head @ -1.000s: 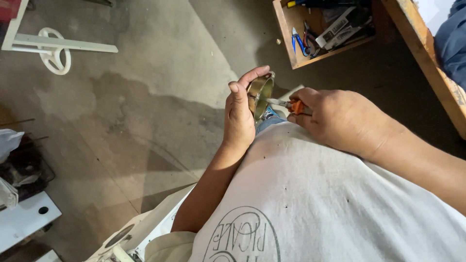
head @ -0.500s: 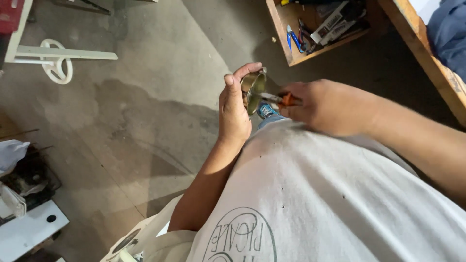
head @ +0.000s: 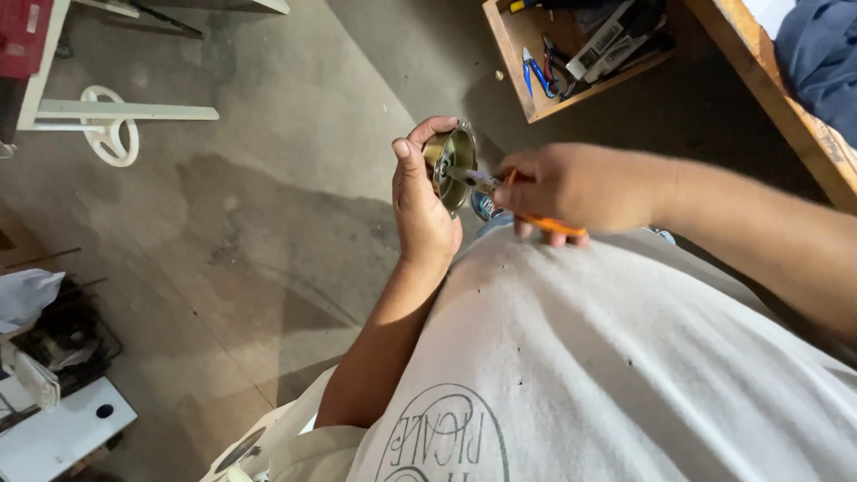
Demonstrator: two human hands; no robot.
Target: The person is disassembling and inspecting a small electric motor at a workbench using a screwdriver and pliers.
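the person's left hand (head: 424, 210) is closed around a round brass-coloured metal disc (head: 449, 154), thumb on the near side and fingers curled over the far rim, so the disc stands on edge in the air in front of the white t-shirt (head: 616, 357), carried by nothing but that hand and well above the concrete floor (head: 268, 223). the right hand (head: 580, 187) is closed around a screwdriver with an orange handle (head: 544, 221); the handle shows under the fingers and the pale shaft runs left to the open face of the disc, its tip touching near the middle, though i cannot tell exactly what it touches there. the two hands sit just beside each other, close to the chest. past them, toward the upper right, an open wooden box (head: 536, 98) rests on the floor with tools inside, among them blue-handled pliers (head: 532, 73). a wooden worktop edge (head: 768, 89) slants down the right side with blue cloth (head: 821, 54) above it. at the far left stands a white frame with a round white wheel-shaped part (head: 112, 134), and a white panel (head: 62, 433) lies at the lower left corner.
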